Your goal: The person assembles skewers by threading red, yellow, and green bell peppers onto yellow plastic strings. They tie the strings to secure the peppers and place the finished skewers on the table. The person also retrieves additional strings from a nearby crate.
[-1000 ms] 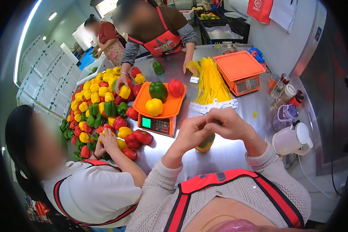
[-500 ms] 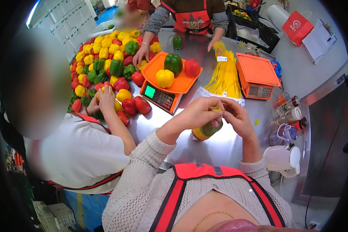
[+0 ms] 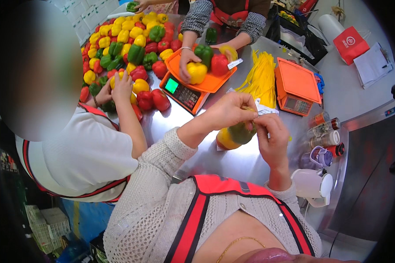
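Below my fingers, a yellow mesh bag of bell peppers (image 3: 236, 135), green and yellow, hangs close over the steel table. My left hand (image 3: 232, 113) pinches the gathered top of this bag. My right hand (image 3: 273, 133) meets it there, thumb and finger closed on the same gathered end. Beyond my hands stands an orange scale (image 3: 186, 94) bearing a yellow pepper (image 3: 197, 73), a green pepper (image 3: 204, 54) and a red pepper (image 3: 219, 65). A co-worker's hand (image 3: 189, 63) grips the yellow pepper; that person's other hand has a labelled yellow mesh bag (image 3: 229, 53) by the red one.
A big heap of mixed peppers (image 3: 127, 39) covers the left of the steel table (image 3: 245, 164). Another person's hands (image 3: 118, 90) reach into it. Yellow mesh bags (image 3: 261, 76) lie before a second orange scale (image 3: 297, 87). Bottles (image 3: 327, 127) and a white kettle (image 3: 311, 186) line the right edge.
The co-worker opposite has moved one hand from the heap onto the yellow pepper and brought a mesh bag over to the red one. My hands keep pinching the bag's top; the view has shifted.
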A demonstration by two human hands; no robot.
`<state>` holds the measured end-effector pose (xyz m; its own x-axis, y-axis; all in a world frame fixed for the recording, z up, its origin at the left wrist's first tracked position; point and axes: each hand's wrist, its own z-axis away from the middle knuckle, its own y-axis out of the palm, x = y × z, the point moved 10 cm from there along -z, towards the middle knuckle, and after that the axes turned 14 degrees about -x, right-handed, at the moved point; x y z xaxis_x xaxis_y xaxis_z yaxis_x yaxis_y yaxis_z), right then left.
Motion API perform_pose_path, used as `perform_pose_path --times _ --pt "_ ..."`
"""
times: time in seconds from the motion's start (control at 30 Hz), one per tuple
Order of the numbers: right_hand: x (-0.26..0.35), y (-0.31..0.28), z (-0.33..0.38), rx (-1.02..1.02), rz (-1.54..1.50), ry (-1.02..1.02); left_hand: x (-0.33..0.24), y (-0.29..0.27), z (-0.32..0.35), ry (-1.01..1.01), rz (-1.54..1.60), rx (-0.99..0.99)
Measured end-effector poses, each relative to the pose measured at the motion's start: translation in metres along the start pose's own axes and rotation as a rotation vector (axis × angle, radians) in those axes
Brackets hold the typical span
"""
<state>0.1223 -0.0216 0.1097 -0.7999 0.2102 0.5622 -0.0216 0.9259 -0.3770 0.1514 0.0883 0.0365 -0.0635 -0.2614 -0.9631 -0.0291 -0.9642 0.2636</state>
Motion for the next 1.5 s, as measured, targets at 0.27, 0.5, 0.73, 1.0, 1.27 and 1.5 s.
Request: perform_pose_path --times 0.27,0.5,0.73,1.0,1.27,1.5 --pt "-0.054 0.025 0.020 0.197 -0.250 0.478 -0.006 0.001 0.009 0.137 0.044 0.002" --pt "-0.084 0.032 0.041 0.027 -0.685 0.634 -0.012 0.006 0.018 0.374 -0.151 -0.014" --pt "-0.076 0.018 0.035 -0.145 -0.450 0.399 -0.027 0.010 0.028 0.626 -0.366 -0.193" --pt "-0.050 0.019 0.026 -0.103 -0.196 0.179 -0.048 0.013 0.046 1.113 -0.778 -0.509" --pt "-0.103 0.035 0.028 0.098 -0.724 0.877 -0.055 0.020 0.051 1.175 -0.801 -0.484" --pt "-0.082 0.012 0.000 -0.011 -0.469 0.484 -0.069 0.026 0.054 1.203 -1.064 -0.470"
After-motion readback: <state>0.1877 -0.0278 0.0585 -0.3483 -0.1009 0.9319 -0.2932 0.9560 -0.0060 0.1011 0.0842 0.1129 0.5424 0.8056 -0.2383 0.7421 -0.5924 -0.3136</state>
